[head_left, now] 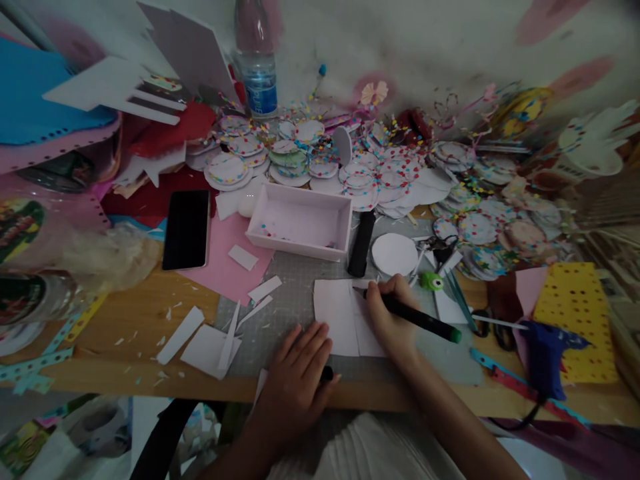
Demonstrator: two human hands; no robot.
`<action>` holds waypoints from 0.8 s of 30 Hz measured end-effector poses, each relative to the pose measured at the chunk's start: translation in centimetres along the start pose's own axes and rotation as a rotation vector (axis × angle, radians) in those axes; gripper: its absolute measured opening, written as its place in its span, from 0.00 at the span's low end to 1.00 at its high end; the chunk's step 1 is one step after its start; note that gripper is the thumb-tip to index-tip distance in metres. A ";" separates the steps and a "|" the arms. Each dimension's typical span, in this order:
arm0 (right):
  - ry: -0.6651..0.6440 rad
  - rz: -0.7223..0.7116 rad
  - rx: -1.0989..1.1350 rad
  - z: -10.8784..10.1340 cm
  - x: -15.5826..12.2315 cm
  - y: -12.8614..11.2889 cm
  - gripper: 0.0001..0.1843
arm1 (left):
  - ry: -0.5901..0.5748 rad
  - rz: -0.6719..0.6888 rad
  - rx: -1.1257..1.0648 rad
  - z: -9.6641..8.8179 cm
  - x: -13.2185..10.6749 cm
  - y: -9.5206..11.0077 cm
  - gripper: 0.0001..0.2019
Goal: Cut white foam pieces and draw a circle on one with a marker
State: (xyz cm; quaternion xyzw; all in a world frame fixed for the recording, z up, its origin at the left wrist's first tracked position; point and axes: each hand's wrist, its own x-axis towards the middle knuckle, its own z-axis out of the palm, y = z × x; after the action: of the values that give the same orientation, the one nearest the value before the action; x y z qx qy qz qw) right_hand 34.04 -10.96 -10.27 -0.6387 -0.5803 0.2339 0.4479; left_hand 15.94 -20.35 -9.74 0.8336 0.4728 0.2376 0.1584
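Observation:
My right hand [395, 320] grips a black marker [425, 320] with a green end, its tip on the sheet of white paper [337, 317]. A fold or drawn line runs down that sheet. Flat fingers of my left hand [300, 373] rest at the sheet's lower left edge. Between that hand's thumb and index finger a black marker cap [327, 373] pokes out, mostly hidden by the hand. Beneath the paper lies a grey cutting mat [290, 293]. Just beyond my right hand are a white paper disc [395, 254] and a black stick-like object [361, 245].
A pink-white open box [300, 220] stands behind the paper, with several decorated discs [360, 177] piled along the wall. At left are a phone [187, 230] and paper scraps [210, 350]. A blue glue gun [545, 360], scissors [483, 323] and yellow dotted sheet [575, 320] lie right.

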 end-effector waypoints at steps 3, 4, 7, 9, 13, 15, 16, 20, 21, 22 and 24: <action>-0.008 -0.008 -0.025 0.0 -0.1 0.0 0.17 | -0.001 -0.003 -0.010 0.0 0.0 0.0 0.18; -0.008 -0.011 -0.033 0.1 -0.1 0.0 0.17 | -0.001 -0.002 -0.012 0.0 0.0 0.0 0.18; -0.006 -0.019 -0.058 0.2 -0.2 0.0 0.16 | 0.005 0.005 -0.008 0.1 0.1 -0.1 0.18; -0.012 -0.023 -0.070 0.3 -0.2 -0.1 0.16 | 0.008 0.010 -0.004 0.1 0.1 -0.1 0.17; -0.036 -0.026 -0.088 0.7 -0.3 -0.2 0.16 | -0.005 0.006 -0.005 0.2 0.0 -0.1 0.17; -0.030 -0.026 -0.093 0.8 -0.3 -0.1 0.16 | -0.002 0.006 -0.009 0.2 0.0 -0.1 0.17; -0.024 -0.027 -0.093 0.8 -0.4 -0.1 0.16 | 0.003 0.009 -0.011 0.2 0.0 -0.1 0.17; -0.012 -0.031 -0.089 0.8 -0.5 0.1 0.15 | 0.000 0.015 -0.008 0.2 -0.1 -0.1 0.17; -0.014 -0.032 -0.089 0.8 -0.5 0.1 0.15 | -0.006 0.012 -0.009 0.2 -0.1 -0.1 0.17; -0.017 -0.034 -0.091 0.8 -0.5 0.0 0.15 | -0.009 0.009 -0.010 0.2 -0.1 -0.1 0.18; -0.027 -0.042 -0.097 0.8 -0.5 -0.2 0.15 | -0.006 0.003 -0.016 0.2 -0.2 -0.1 0.18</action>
State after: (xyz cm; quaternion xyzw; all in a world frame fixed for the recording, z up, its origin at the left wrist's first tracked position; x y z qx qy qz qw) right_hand 33.17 -11.20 -10.62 -0.6441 -0.6102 0.2044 0.4135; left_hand 15.89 -20.44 -10.00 0.8339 0.4689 0.2390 0.1663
